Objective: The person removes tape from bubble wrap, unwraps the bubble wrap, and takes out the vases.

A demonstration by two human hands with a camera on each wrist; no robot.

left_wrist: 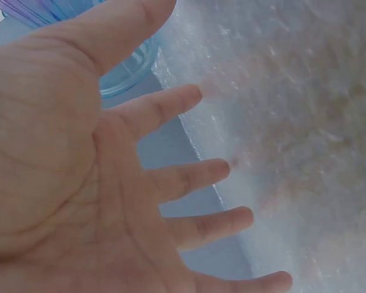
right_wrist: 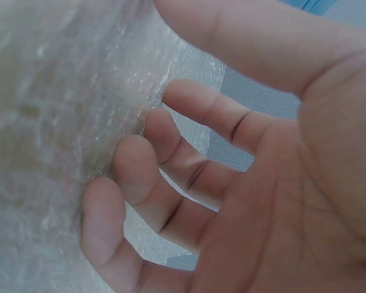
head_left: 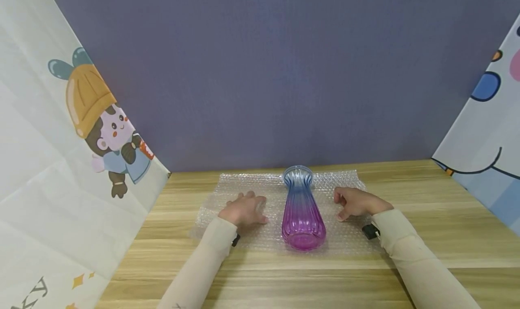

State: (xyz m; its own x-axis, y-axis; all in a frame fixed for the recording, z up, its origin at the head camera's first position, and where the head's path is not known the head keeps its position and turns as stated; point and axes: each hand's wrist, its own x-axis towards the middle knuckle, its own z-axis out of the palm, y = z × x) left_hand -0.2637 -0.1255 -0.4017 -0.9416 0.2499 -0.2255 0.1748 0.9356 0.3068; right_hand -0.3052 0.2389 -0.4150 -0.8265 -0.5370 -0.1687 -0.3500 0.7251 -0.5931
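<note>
A ribbed glass vase [head_left: 302,209], blue at the neck and fading to purple-pink at the base, stands on a sheet of bubble wrap [head_left: 252,180]. To its left, my left hand [head_left: 245,209] rests palm down at the wrap, thumb toward the vase. The left wrist view shows its fingers [left_wrist: 189,177] straight and spread, with the tips at the wrap. My right hand [head_left: 357,203] is on the vase's other side, apart from the glass. Its fingers [right_wrist: 137,168] are loosely bent, tips against the wrap, and nothing is gripped.
Under the wrap is a wood-grain table [head_left: 170,255]. A grey-blue wall panel [head_left: 284,74] rises along the back edge. Cartoon-printed white sheets flank the left [head_left: 44,164] and right [head_left: 487,133].
</note>
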